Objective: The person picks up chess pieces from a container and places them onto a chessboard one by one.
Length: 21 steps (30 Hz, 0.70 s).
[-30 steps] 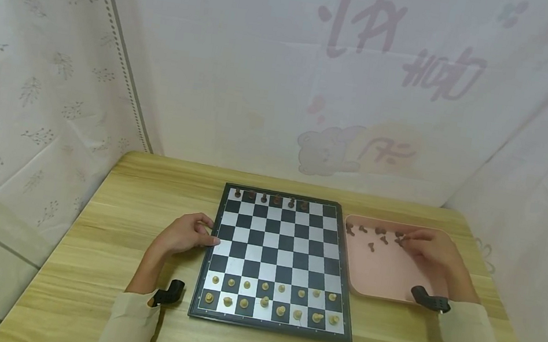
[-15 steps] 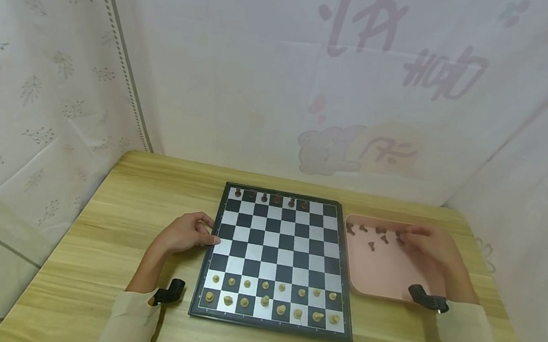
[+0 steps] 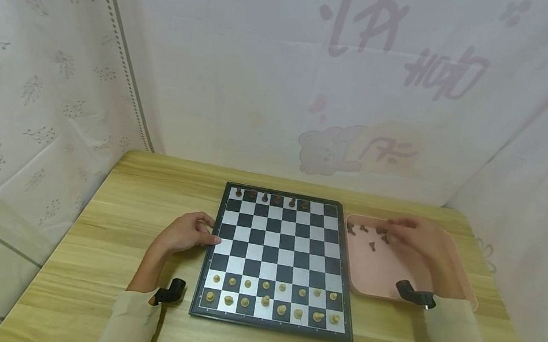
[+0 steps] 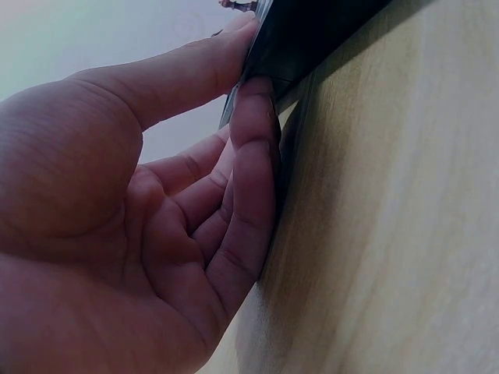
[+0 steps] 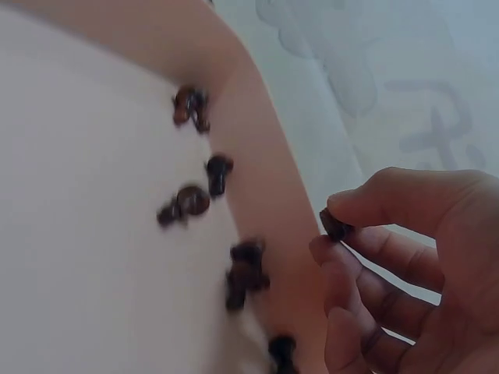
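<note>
The right hand [image 3: 424,242] hovers over the far part of the pink tray [image 3: 380,273], which sits on the surface [image 3: 115,219] just right of the chessboard [image 3: 277,253]. Its grip is pinched: in the right wrist view the thumb and forefinger [image 5: 343,261] hold a small dark piece [image 5: 335,226] between their tips, above the tray's far wall, with the other fingers curled beneath. More dark pieces [image 3: 367,234] lie loose in the tray along its far side, some toppled; the wrist view shows several of them [image 5: 195,202] close against the wall.

The left hand [image 3: 184,233] rests on the surface at the board's left edge, about midway along it. Its grip is relaxed and mostly straight: in the left wrist view the thumb lies on top of the board's dark rim [image 4: 312,39] and the fingers [image 4: 249,179] press against its side, holding nothing else.

On the board, a row of dark pieces [image 3: 270,198] stands along the far rank, with the squares at its right end bare. Light pieces [image 3: 272,299] fill the two near ranks. A black wrist camera [image 3: 169,292] shows by each cream sleeve. Pale printed curtains [image 3: 318,83] enclose the surface on three sides.
</note>
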Available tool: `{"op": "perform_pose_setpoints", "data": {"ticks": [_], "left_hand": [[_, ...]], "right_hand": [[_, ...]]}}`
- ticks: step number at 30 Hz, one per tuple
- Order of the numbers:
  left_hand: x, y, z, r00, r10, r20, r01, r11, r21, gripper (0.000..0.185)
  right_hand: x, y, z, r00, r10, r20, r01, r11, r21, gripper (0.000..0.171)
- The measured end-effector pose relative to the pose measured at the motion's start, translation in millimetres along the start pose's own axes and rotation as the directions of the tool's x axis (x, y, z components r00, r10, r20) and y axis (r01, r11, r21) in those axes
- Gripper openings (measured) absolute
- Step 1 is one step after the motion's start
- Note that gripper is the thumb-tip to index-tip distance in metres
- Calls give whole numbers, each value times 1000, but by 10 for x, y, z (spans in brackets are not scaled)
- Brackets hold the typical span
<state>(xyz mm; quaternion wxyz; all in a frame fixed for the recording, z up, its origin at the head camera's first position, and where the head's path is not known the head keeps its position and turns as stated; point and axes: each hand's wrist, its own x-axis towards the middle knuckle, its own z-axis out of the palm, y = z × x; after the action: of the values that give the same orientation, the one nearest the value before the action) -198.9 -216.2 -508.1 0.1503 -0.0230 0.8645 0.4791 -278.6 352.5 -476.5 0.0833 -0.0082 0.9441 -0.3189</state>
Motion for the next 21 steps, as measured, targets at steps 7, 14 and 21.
{"op": "perform_pose_setpoints", "data": {"ticks": [7,14,21], "left_hand": [[13,-20,4,1000,-1,2,1,1000,7,46],[16,-31,-5,1000,11,7,-11,1000,4,47],[5,-27,-19,1000,24,7,-24,1000,-3,45]], "right_hand": [[76,-259,151,995,-64,-70,76,980,182,44],[122,-509,264,996,-64,-64,74,982,172,41],[207,-732,371,995,-88,-42,93,985,142,38]]}}
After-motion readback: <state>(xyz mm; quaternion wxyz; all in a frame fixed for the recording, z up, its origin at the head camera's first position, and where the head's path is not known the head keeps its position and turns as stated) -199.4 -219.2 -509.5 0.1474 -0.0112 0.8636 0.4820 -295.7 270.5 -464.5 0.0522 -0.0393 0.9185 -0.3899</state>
